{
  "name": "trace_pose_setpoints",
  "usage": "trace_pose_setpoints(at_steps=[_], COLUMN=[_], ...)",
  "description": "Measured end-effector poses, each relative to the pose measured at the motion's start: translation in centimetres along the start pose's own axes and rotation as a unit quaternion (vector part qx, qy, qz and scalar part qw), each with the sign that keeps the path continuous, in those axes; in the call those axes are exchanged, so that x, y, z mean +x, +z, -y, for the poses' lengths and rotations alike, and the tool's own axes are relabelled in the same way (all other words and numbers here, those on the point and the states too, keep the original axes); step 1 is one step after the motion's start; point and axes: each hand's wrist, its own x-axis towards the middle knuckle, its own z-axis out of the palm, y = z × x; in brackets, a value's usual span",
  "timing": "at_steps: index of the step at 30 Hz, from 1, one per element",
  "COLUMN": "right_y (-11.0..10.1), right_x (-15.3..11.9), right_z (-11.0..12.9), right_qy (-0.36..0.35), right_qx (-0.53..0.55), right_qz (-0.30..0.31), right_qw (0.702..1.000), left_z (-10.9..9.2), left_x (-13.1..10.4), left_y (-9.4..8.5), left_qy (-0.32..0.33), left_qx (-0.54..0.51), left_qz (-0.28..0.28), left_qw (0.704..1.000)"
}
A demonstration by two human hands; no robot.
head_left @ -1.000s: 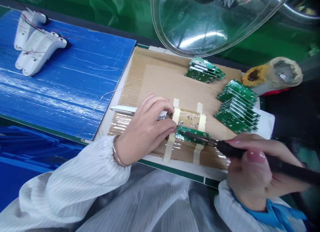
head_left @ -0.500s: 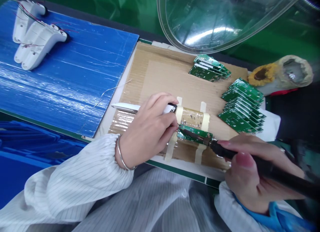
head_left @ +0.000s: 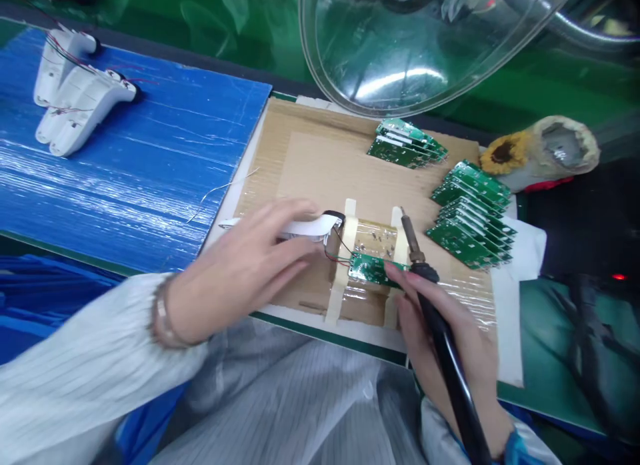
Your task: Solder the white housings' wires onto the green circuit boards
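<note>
A: The soldering iron is now pointing toward the far side, whereas its tip was lying over the circuit board a second ago; the left hand is sitting farther left, off the wires.

B: How are the hands holding things?

A: The right hand is gripping the iron, its fingertips reaching the board's right end, probably steadying it while keeping the metal tip clear. The left is straddling the white housing, fingers and thumb apart; blur is hiding whether it's pinching.

B: And the board?

A: It's lying beside the tape strips, which seem to be marking its spot on the cardboard. The housing is resting just left, likely sparing the wires a pull.

B: Farther out?

A: Spare boards are overlapping at the right, presumably for easy lifting; more housings are waiting on the blue sheet, far left.
</note>
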Motion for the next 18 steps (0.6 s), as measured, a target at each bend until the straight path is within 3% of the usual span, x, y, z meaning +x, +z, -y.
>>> trace_pose_setpoints(at_steps=[2, 4, 7, 12, 15, 18], right_y=[0.5, 0.5, 0.5, 1.6, 2.0, 2.0], right_x=[-0.2, -0.6, -1.3, -1.7, -1.6, -1.6], right_z=[-0.1, -0.2, -0.1, 0.2, 0.2, 0.1], right_qy=[-0.01, 0.008, 0.019, 0.029, 0.03, 0.024], right_qx=[0.012, 0.045, 0.106, 0.115, 0.115, 0.114], right_qz=[0.015, 0.03, 0.086, 0.086, 0.068, 0.06], right_qw=[1.0, 0.999, 0.99, 0.989, 0.991, 0.991], left_z=[-0.1, -1.2, -3.9, -6.3, -6.5, -6.3], left_x=[-1.8, -3.2, -3.5, -0.3, 1.9, 2.8], left_y=[-1.5, -2.2, -1.4, 1.1, 1.4, 1.7], left_qy=[-0.009, -0.013, -0.003, 0.06, 0.093, 0.111], left_qx=[0.042, 0.02, -0.061, 0.035, 0.113, 0.122], left_qz=[0.039, 0.061, 0.083, -0.01, 0.016, 0.019], left_qw=[0.998, 0.998, 0.995, 0.998, 0.989, 0.986])
